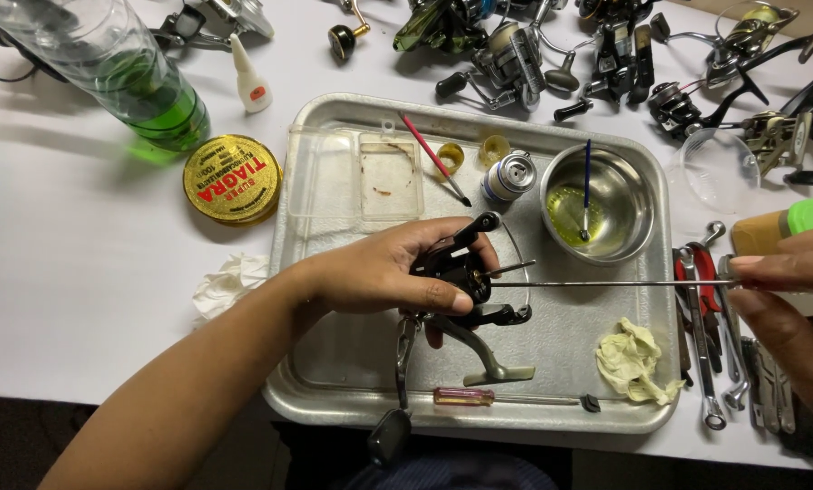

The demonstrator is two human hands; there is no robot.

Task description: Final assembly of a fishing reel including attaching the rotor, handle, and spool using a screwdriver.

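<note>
My left hand (384, 272) grips a black fishing reel body (465, 277) above a metal tray (551, 136); the reel's foot and crank handle hang down toward the tray's near edge. My right hand (788, 290) at the right edge pinches a long thin metal rod (606, 283). The rod lies level and its tip meets the reel at the middle. A small steel bowl (629, 186) with yellowish liquid and a blue-handled brush (587, 186) stands at the tray's back right.
On the tray lie a clear plastic box (352, 172), a red brush (433, 159), a small can (508, 177), a crumpled rag (631, 358) and a screwdriver (465, 396). Wrenches (706, 345) lie right of the tray. Several reels (515, 54), a green bottle (143, 82), a gold round tin (232, 179) and a crumpled white tissue (229, 281) sit on the white table.
</note>
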